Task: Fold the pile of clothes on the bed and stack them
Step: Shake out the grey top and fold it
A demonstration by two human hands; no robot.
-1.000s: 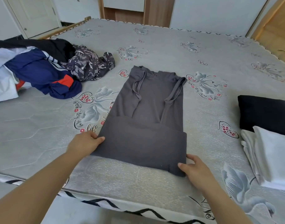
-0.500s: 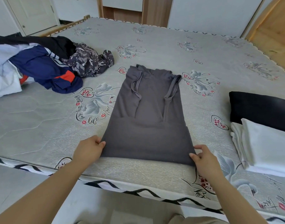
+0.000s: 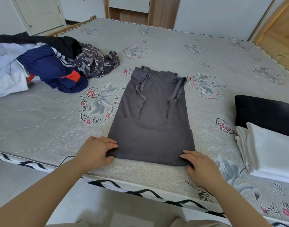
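Both hands, left hand (image 3: 95, 150) and right hand (image 3: 200, 164), pinch grey top's (image 3: 152, 128) near corners with curled fingers.

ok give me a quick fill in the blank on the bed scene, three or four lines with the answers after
1. Both hands grip the near corners of the ____ top.
2. The unfolded pile lies on the ____ side of the bed.
3. The folded white garment lies in front of a folded ____ one.
4. The left hand grips the top's near-____ corner; the right hand grips the other.

Missing words: grey; left; black; left
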